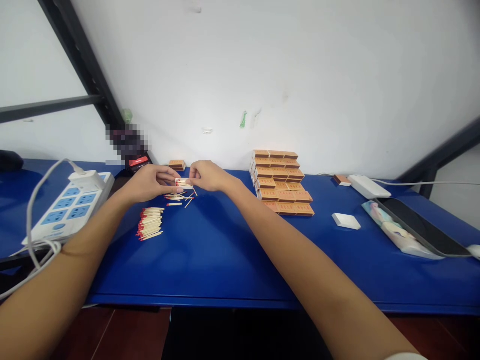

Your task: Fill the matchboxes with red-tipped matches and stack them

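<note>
A small white matchbox tray (179, 187) with red-tipped matches inside is between my hands, toward the back left of the table. My left hand (148, 183) grips the tray's left end, thumb in front and fingers behind. At its right end, the closed fingertips of my right hand (208, 175) press on the matches (183, 183). Just in front of the tray lie loose matches (176, 198), some crossing each other. Nearer to me, a bigger pile of matches (150, 223) lies with the red heads mostly to the left.
Orange matchboxes (283, 182) form a stepped stack by the wall. Another orange matchbox (177, 164) sits behind my hands. A power strip (71, 205) with cables is at left. Right are a white box (346, 220), a phone (423, 225) and a white power adapter (369, 187).
</note>
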Available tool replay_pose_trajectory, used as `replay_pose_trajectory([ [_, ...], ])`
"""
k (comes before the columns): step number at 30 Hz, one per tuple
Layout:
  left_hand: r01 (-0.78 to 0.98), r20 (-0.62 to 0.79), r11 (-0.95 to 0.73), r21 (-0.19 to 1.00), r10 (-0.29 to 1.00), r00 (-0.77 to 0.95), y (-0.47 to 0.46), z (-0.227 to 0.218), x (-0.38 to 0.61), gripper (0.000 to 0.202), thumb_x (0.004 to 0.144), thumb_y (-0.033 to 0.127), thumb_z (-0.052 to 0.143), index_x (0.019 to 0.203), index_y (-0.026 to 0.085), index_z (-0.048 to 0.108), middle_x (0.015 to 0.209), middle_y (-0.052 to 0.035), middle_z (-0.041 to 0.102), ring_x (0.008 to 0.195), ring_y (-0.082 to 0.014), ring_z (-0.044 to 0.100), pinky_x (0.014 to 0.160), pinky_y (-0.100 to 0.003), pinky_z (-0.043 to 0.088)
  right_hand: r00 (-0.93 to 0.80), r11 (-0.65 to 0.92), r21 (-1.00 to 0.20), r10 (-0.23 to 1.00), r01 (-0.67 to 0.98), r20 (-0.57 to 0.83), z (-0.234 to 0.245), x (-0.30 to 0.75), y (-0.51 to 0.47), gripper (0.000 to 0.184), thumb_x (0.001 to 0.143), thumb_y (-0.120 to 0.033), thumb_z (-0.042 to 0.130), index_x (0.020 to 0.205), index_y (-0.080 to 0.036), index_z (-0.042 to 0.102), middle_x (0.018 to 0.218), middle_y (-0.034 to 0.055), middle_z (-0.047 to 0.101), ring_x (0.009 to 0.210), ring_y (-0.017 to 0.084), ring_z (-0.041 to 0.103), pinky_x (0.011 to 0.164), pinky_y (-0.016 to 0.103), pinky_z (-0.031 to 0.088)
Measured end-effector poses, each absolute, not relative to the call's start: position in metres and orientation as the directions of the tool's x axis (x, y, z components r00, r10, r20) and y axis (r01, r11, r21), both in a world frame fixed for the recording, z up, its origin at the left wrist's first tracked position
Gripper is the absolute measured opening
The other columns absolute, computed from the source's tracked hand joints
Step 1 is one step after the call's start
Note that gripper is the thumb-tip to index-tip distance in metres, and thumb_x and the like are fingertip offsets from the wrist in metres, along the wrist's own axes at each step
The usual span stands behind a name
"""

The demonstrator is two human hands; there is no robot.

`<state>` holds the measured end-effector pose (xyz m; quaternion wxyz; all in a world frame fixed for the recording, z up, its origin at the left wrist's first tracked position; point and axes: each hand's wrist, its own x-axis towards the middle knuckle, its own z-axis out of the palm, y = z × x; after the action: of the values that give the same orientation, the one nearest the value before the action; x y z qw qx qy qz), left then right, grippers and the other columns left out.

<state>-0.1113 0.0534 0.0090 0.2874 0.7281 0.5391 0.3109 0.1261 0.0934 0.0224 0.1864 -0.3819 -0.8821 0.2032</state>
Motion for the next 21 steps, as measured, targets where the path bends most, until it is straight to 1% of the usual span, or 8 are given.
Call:
replay_pose_trajectory([
  [3,0.61,0.152,-0.264,0.747,0.961,0.229,0.0545,0.0075,-0.1123,0.066,0.059,0.065,0.101,0.104,0.021,0.083,0.102,-0.0122,0.088,0.097,-0.0347,0.085,0.09,-0.043,0.07,-0.667,0.631,-0.522,0.73,0.574,0.15,0.0224,0.1272,0.0944,0.013,0.099,-0.026,0.077,0.099,-0.014,0.075,0.096,0.005,0.078,0.079,0.014,0.062,0.072,0.027,0.041],
  [7,0.602,0.152,-0.269,0.752,0.959,0.239,0.0543,0.0078,-0.1116,0.065,0.06,0.065,0.101,0.104,0.021,0.083,0.103,-0.0123,0.088,0.098,-0.0349,0.085,0.09,-0.043,0.07,-0.673,0.637,-0.539,0.722,0.552,0.164,0.023,0.1273,0.0949,0.013,0.099,-0.026,0.077,0.1,-0.013,0.076,0.095,0.0051,0.077,0.08,0.014,0.063,0.072,0.026,0.041],
  [13,0.611,0.132,-0.26,0.748,0.96,0.248,0.0551,0.0081,-0.1123,0.064,0.059,0.064,0.101,0.105,0.022,0.083,0.104,-0.0118,0.088,0.098,-0.0348,0.085,0.089,-0.042,0.071,-0.674,0.657,-0.507,0.715,0.558,0.186,0.0251,0.1286,0.0947,0.008,0.096,-0.018,0.075,0.102,-0.012,0.078,0.097,0.0058,0.078,0.081,0.014,0.064,0.074,0.025,0.042],
  [18,0.61,0.159,-0.278,0.742,0.957,0.242,0.0556,0.0066,-0.1127,0.063,0.06,0.063,0.101,0.105,0.022,0.083,0.105,-0.0113,0.088,0.099,-0.0343,0.085,0.091,-0.043,0.071,-0.702,0.691,-0.485,0.684,0.536,0.199,0.0262,0.1296,0.0964,0.009,0.097,-0.02,0.074,0.098,-0.012,0.079,0.095,0.0051,0.078,0.08,0.014,0.062,0.076,0.026,0.042],
  [21,0.603,0.151,-0.278,0.747,0.955,0.253,0.0555,0.0068,-0.112,0.061,0.06,0.061,0.101,0.104,0.022,0.084,0.104,-0.0111,0.088,0.097,-0.0337,0.084,0.089,-0.043,0.071,-0.682,0.684,-0.476,0.7,0.553,0.213,0.025,0.13,0.0973,0.011,0.097,-0.021,0.074,0.101,-0.012,0.079,0.099,0.0061,0.078,0.079,0.014,0.061,0.076,0.027,0.042],
])
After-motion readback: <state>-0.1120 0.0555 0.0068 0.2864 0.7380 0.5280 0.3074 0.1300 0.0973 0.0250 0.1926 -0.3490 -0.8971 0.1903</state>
